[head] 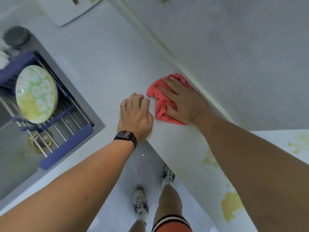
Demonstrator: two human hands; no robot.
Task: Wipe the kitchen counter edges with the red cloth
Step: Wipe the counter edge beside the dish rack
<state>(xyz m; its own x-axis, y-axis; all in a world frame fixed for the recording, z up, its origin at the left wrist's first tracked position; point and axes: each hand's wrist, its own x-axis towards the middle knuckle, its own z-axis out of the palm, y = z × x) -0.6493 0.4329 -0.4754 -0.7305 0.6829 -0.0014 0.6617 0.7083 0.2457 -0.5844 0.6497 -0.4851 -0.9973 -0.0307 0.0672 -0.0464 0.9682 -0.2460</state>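
I'm pressing my right hand (182,99) flat on the red cloth (161,104), fingers spread and mostly straight with the thumb digging into a fold, so this grip is pushing the cloth down rather than clenching it. The cloth is sitting bunched on the table (103,67), its far side touching the raised pale lip (167,47) where the surface is meeting the wall, which I'm judging is the back edge I'm working on; the flat palm is keeping the fabric spread so it's dragging along that seam. My left hand (135,114) is resting just beside the cloth, near the table's front corner, fingers curled under into a loose fist and holding nothing, probably bracing me while I'm leaning in. A black watch (126,136) is sitting on that wrist; its face is too dark to read. To the left the sink (80,91) is holding a blue-framed rack (66,144) with a green-and-white floral bowl (36,93) leaning tilted on it, well apart from the cloth. Yellowish stains (231,205) are showing on the surface under my right forearm, so I'm judging plenty of edge is left to wipe. No brand, label or legible writing is showing anywhere, and the shoes (140,203) on the floor are showing no readable logo
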